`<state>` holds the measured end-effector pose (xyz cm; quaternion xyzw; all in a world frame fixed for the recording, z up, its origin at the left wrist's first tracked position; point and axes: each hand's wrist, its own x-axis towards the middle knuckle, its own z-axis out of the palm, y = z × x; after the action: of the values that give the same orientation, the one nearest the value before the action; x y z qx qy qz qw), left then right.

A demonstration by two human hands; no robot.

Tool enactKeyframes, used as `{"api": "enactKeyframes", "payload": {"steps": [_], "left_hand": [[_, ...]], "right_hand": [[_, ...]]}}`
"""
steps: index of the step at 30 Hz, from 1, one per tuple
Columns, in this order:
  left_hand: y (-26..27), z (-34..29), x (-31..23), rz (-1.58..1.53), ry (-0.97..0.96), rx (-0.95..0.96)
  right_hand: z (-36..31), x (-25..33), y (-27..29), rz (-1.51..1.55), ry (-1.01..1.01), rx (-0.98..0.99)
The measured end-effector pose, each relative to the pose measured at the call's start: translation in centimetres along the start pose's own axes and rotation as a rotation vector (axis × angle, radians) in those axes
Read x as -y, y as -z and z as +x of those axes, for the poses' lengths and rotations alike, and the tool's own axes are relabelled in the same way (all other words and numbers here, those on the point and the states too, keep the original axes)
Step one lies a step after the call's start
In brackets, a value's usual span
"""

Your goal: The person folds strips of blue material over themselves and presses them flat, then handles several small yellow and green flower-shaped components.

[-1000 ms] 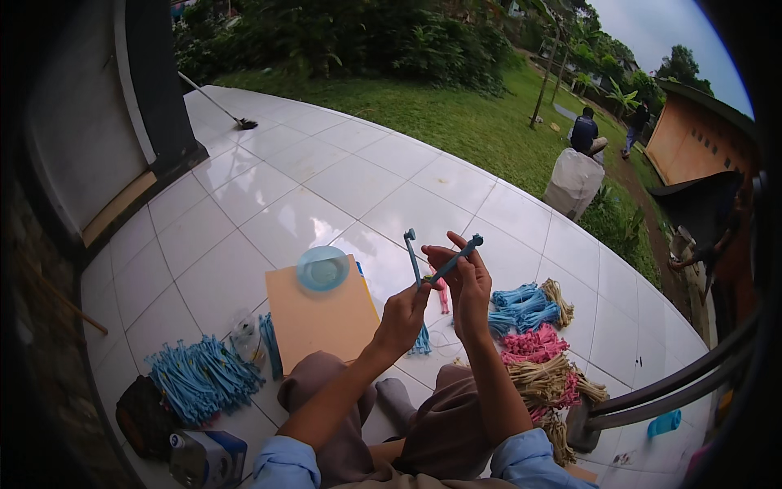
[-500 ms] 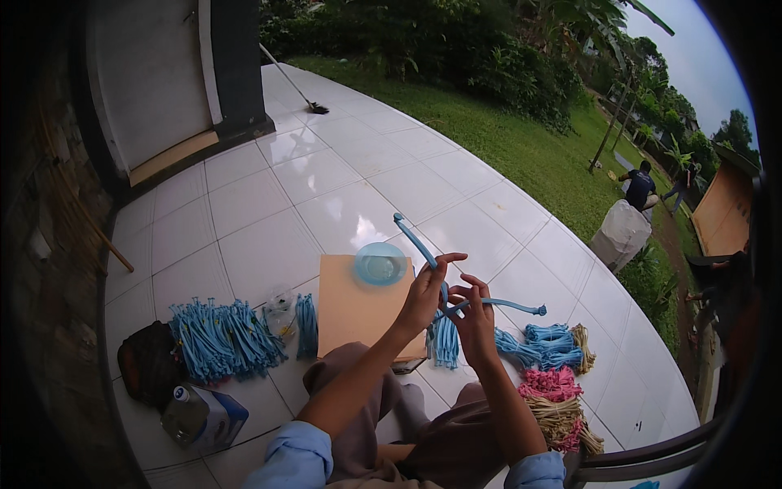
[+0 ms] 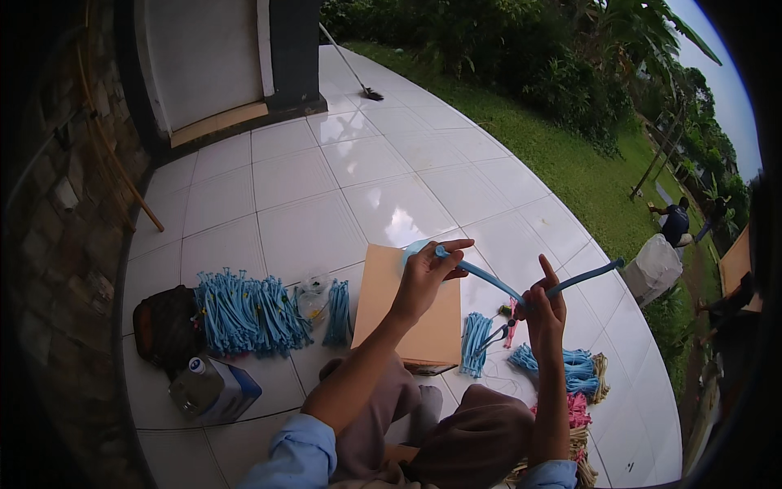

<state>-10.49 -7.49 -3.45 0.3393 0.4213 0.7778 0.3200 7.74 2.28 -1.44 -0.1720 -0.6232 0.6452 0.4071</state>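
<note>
A light blue strap with knobbed ends (image 3: 493, 280) stretches between my two hands above a tan board (image 3: 407, 314). My left hand (image 3: 425, 275) pinches one end of it. My right hand (image 3: 544, 310) is closed on the strap farther along, index finger raised, while the other end sticks out to the right. Behind my left hand, a translucent blue bowl (image 3: 412, 249) is mostly hidden. Just right of the board lies a bundle of blue straps (image 3: 475, 346), with scissors (image 3: 494, 335) beside it.
Left of the board are a small blue bundle (image 3: 337, 314), a clear plastic bag (image 3: 314, 300), a large blue pile (image 3: 251, 318), a dark bag (image 3: 167, 322) and a capped can (image 3: 216, 393). On the right lie blue bundles (image 3: 574, 371) and pink ones (image 3: 577, 409). A broom (image 3: 371, 94) stands far off.
My hands have moved apart, the right one to the right. The strap, crossed at my fingers before, now runs between the hands. The whole view has shifted, and the scissors now show.
</note>
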Motion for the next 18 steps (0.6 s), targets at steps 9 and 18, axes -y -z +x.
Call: {"api": "enactKeyframes", "payload": {"steps": [9,18], "left_hand": [[7.3,0.3,3.2,0.486,0.236,0.172],[11.5,-0.2,10.3,0.970,0.368,0.326]], "right_hand": [[3.9,-6.4,4.0,-0.080,-0.303,0.360],[5.1,-18.7,6.0,-0.018,-0.585,0.403]]}}
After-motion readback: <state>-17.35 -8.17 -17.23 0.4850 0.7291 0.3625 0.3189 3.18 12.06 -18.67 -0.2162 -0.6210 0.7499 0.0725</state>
